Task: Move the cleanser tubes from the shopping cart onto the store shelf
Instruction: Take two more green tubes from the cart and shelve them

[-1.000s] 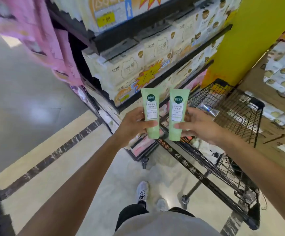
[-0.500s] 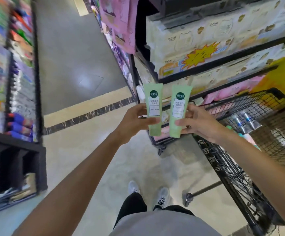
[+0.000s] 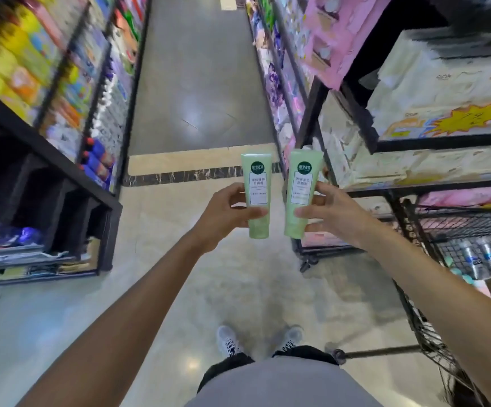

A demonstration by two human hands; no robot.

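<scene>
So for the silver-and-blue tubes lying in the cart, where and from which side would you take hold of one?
Grip a silver tube across its middle, coming from above. Both silver tubes lie flat, side by side, on the cart floor, and the wire walls block the sides, so the open top is probably the only clear way in. Both hands are busy: the left hand and right hand each hold a green tube.

- Two cleanser tubes, left tube (image 3: 257, 195) and right tube (image 3: 302, 193): pale green, each with a dark green round badge above a white label panel.
- Floor (image 3: 156, 289): cream, crossed behind the tubes by a dark marbled stripe (image 3: 179, 175); grey beyond the stripe.
- Shopping cart (image 3: 455, 227), right of the tubes: black wire mesh.
- Packs (image 3: 444, 92) above the cart: cream, one bearing a yellow starburst (image 3: 473, 118); pink packs (image 3: 335, 36) farther up.
- Shoes (image 3: 229, 340): white, black markings.
</scene>
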